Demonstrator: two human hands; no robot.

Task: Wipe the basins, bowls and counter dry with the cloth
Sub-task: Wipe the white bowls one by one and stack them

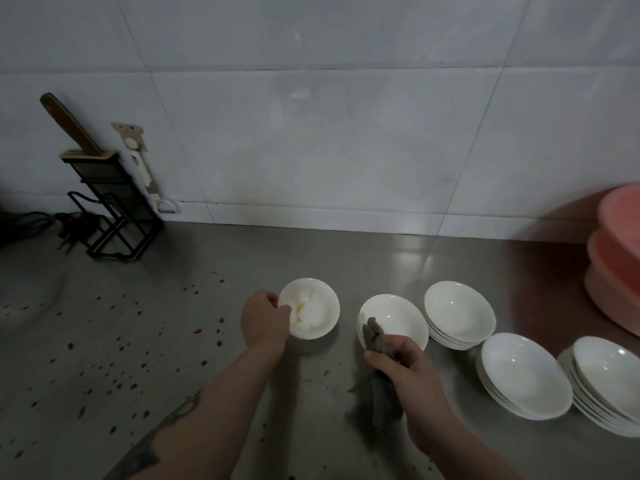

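My left hand (265,318) grips the near-left rim of a small white bowl (313,311) that sits on the steel counter (138,341). To its right, my right hand (412,363) is closed around a bunched grey cloth (375,372), whose upper end pokes over the left rim of a second white bowl (398,323). The cloth's lower end hangs down to the counter. Three stacks of white bowls stand further right: one behind (459,311), one in the middle (524,374), one at the frame's edge (606,375).
Pink plastic basins (616,258) are stacked at the far right by the tiled wall. A black knife rack (110,199) with a wooden handle stands at the back left, beside dark cables (31,223). Brown droplets speckle the counter's left half (114,358).
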